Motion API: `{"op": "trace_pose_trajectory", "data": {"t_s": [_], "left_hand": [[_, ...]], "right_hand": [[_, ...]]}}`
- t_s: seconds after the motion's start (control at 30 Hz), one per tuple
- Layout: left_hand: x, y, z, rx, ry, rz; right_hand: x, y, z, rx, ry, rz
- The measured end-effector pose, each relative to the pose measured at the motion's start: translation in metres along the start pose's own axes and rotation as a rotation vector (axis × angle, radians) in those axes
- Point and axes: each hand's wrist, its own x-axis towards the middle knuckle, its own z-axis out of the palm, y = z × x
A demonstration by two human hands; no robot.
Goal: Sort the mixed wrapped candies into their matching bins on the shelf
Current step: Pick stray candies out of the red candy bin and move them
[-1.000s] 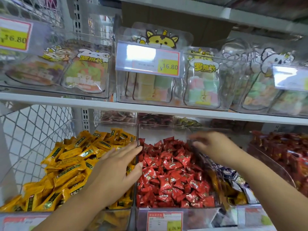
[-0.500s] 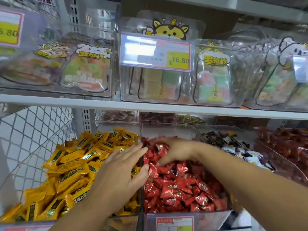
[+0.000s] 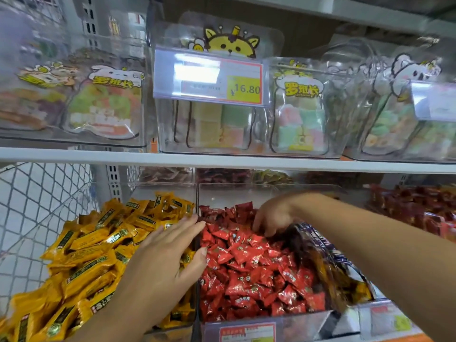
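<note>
Resting flat on the yellow candies [image 3: 86,248] at the yellow bin's [image 3: 164,190] right edge, the left hand [image 3: 167,255] has its fingers straight and spread. The right hand [image 3: 274,215] dips curled fingers into the red candies [image 3: 246,267] near the red bin's [image 3: 234,193] back edge; whether they pinch one cannot be told.

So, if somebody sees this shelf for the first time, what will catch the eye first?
Most likely the two bright heaps low in the picture: yellow candies on the left, red candies right beside them. Next the hands: the left hand lies flat on the yellow heap at its right edge, the right hand dips into the back of the red heap. Above, a price tag reads 16.80.
</note>
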Motion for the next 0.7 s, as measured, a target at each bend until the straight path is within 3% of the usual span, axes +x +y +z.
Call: {"op": "trace_pose_trajectory", "data": {"t_s": [0.07, 0.23, 0.5, 0.6, 0.7], "left_hand": [[0.0, -0.001, 0.0, 0.004, -0.013, -0.004], [0.002, 0.0, -0.001, 0.007, -0.025, -0.014], [0.002, 0.0, 0.0, 0.007, -0.018, -0.005], [0.002, 0.0, -0.001, 0.004, -0.011, -0.01], [0.003, -0.001, 0.0, -0.011, -0.001, -0.002]], "right_hand": [[0.006, -0.003, 0.005, -0.048, 0.016, -0.008], [0.022, -0.001, 0.015, 0.162, 0.032, -0.045], [0.034, -0.013, 0.028, 0.17, 0.071, -0.143], [0.022, -0.007, 0.026, 0.301, 0.18, -0.158], [0.003, -0.004, 0.024, 0.586, 0.235, -0.228]]}}
